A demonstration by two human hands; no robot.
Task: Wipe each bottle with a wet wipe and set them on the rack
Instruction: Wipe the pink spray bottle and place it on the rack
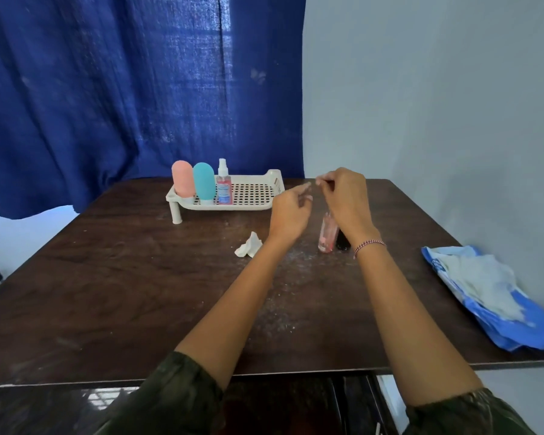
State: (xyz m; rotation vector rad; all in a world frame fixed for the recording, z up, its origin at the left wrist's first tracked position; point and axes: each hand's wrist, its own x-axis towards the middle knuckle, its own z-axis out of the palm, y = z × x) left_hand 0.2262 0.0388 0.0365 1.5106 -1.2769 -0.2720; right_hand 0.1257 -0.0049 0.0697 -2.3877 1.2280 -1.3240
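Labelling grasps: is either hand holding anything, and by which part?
Cannot tell: left hand and right hand show pinched fingertips; anything between is too small.

**Colours on your table**

You have a pink bottle [183,178], a teal bottle [204,181] and a red-labelled spray [224,189] in the white, grid-holed rack [233,207]. On the dark brown table [107,277]: a white wipe [248,245], a pink vial [327,233], a black vial [343,242], a blue pack [515,334]. Your bracelet [369,245] is red-and-white.

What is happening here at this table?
A person's left hand and right hand are raised above the table, fingertips nearly meeting; whether they pinch anything is unclear. The rack holds a pink bottle, teal bottle and spray bottle. A clear bottle, dark bottle and crumpled wipe are on the table.
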